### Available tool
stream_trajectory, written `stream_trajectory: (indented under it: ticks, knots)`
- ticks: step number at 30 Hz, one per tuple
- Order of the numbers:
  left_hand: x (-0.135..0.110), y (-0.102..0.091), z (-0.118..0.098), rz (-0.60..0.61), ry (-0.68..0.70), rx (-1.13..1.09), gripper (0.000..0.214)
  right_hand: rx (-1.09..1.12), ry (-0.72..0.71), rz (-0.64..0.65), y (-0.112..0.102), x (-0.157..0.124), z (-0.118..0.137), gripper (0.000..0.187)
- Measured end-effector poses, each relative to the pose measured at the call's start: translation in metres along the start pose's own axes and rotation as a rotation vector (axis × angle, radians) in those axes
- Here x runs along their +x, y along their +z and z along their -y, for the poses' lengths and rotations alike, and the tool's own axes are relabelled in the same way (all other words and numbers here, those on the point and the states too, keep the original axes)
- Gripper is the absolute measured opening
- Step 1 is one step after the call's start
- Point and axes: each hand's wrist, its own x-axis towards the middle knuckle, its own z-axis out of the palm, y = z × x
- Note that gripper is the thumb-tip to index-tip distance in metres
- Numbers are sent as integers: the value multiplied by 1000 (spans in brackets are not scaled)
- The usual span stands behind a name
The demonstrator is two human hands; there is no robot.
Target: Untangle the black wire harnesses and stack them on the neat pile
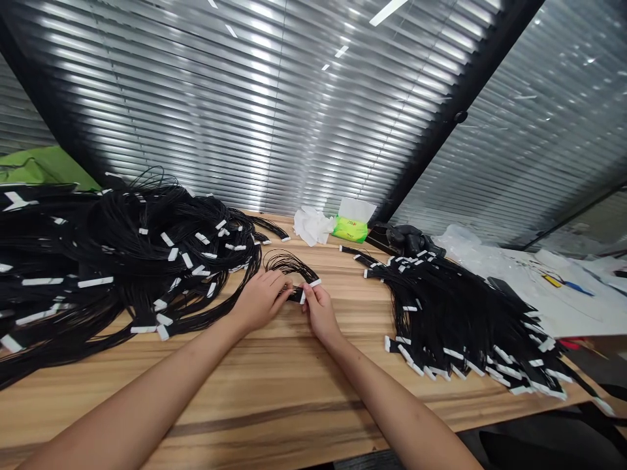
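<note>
A black wire harness (289, 262) with white end connectors loops up in front of me at the middle of the table. My right hand (321, 313) pinches one white connector (302, 295) between thumb and fingers, and another white connector lies just above its fingertips. My left hand (262, 299) is curled around the wires on the other side, thumb reaching toward the right hand. The left fingertips are partly hidden behind the wires. To the left, next to my left hand, lies a big tangled pile of similar black harnesses (122, 254).
A spread-out bundle of harnesses (450, 320) lies at the right. Crumpled tissue (313, 226) and a green tissue pack (351, 228) stand at the back edge. Clear plastic bags (482, 277) and a blue tool (578, 288) rest far right. Blinds (245, 111) rise behind the wooden table (274, 398).
</note>
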Motion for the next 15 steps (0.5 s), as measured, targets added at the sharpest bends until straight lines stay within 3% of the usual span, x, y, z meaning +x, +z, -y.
stream_trajectory:
  ticks: [4,9,12,15]
  knots:
    - [0,2,1,3,24,-4,22,-7,10,3,1,0,1,45]
    - [-4,-1,15,-201,102,37,37,47,45,-29,-3,6,-3,49]
    - [-7,-5,23,-324,47,24,31,44,34,-46,-7,12,-4,49]
    - [-7,-5,27,-450,-115,-16,23,22,15,-47,-10,13,-5,47]
